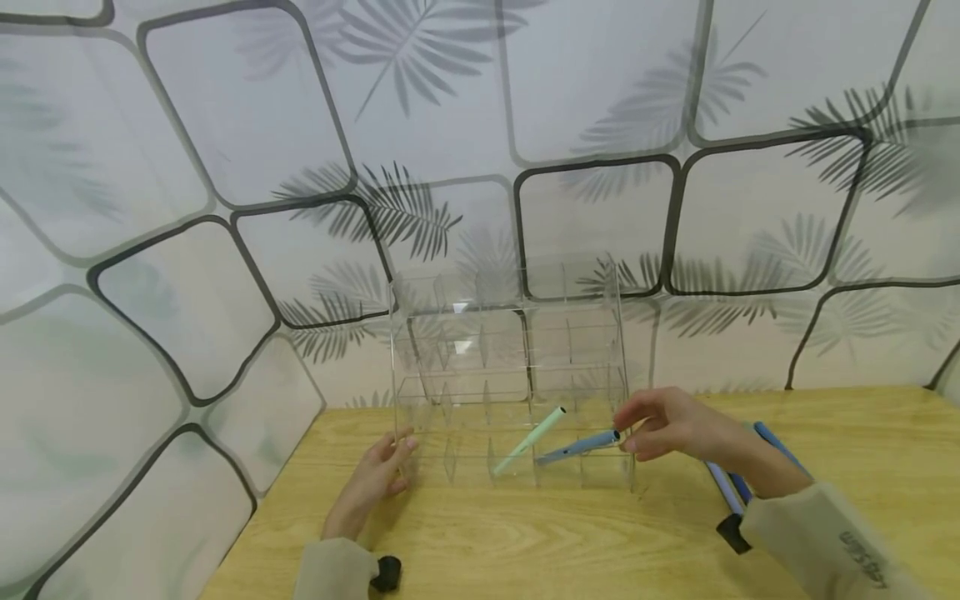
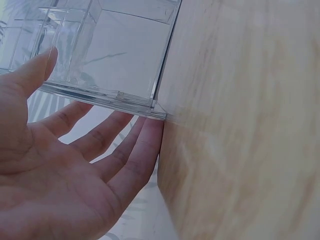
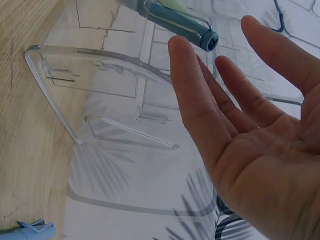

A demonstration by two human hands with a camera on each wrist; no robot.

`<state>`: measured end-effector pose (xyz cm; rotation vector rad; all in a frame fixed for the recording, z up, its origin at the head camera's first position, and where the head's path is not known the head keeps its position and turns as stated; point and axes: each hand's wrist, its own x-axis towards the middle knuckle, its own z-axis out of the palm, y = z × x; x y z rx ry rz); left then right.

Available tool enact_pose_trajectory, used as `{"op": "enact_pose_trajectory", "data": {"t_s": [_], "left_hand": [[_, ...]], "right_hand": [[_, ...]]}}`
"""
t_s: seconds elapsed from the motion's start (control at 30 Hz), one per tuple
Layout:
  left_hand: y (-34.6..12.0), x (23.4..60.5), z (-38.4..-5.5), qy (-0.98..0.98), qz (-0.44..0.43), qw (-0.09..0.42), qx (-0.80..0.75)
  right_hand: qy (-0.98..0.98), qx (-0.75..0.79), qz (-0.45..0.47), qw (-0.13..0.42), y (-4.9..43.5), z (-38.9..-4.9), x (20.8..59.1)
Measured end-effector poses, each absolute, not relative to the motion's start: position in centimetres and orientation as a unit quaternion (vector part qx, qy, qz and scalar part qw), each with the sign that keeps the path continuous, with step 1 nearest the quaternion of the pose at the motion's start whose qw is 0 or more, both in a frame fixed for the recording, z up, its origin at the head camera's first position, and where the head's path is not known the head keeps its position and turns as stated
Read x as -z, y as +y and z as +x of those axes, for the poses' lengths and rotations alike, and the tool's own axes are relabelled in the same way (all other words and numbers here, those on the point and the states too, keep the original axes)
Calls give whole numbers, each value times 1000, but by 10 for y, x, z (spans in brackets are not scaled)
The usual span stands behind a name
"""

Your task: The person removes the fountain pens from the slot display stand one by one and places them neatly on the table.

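A clear acrylic pen rack (image 1: 510,375) with tiers of small compartments stands on the wooden table. In its lowest tier lean a mint green pen (image 1: 529,442) and a blue pen (image 1: 577,447), both tilted up to the right. My left hand (image 1: 375,477) holds the rack's left side edge, thumb on one face and fingers behind it, as the left wrist view shows. At the rack's right side is my right hand (image 1: 663,425), its fingers spread and nothing between them. The capped end of the blue pen (image 3: 205,37) lies close to those fingertips in the right wrist view.
Beside my right forearm several more pens lie on the table (image 1: 480,542), among them a blue pen (image 1: 780,446) and a lavender pen (image 1: 723,487). Behind the rack hangs a pale wall covering (image 1: 600,225) with leaf patterns and dark outlines.
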<state>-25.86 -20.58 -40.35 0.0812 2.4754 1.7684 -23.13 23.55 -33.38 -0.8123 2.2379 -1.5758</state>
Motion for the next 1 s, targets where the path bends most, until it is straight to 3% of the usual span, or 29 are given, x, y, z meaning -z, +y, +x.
{"op": "enact_pose_trajectory", "data": {"t_s": [1.0], "left_hand": [[-205, 404, -259, 811, 26, 42, -582]], "right_hand": [[801, 496, -317, 108, 195, -239, 346]]}}
